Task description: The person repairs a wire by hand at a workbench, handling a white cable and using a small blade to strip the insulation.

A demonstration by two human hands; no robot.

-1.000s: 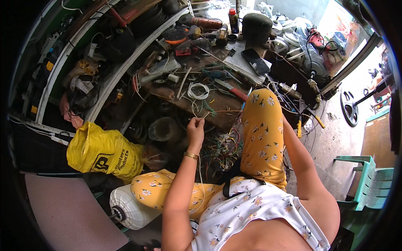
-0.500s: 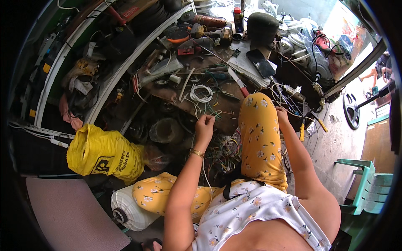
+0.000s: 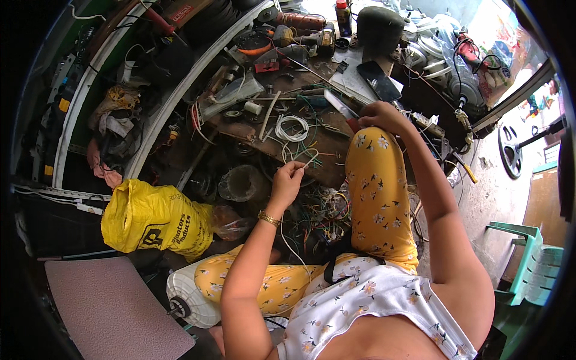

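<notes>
My left hand (image 3: 287,182) is pinched shut on a thin white wire (image 3: 293,243), whose short end sticks up past the fingertips. The rest of the wire trails down across my lap. Beyond my raised right knee, my right hand (image 3: 384,117) is curled over the red handle of a knife (image 3: 341,104). Part of the handle and some fingers are hidden; the pale blade points away to the left. A coil of white wire (image 3: 292,128) lies on the brown board (image 3: 327,165) between the hands, with green wire scraps around it.
A phone (image 3: 379,81) lies on papers at the back. Yellow-handled pliers (image 3: 467,169) sit right of my arm. A tangle of coloured wires (image 3: 327,210) is below the board. The yellow sack (image 3: 159,219) stands left, a green plastic chair (image 3: 528,264) right.
My right hand has moved from beside the pliers, over the knee, to the knife's handle, and the knife has turned slightly. My left hand still pinches the wire. The view has shifted a little.
</notes>
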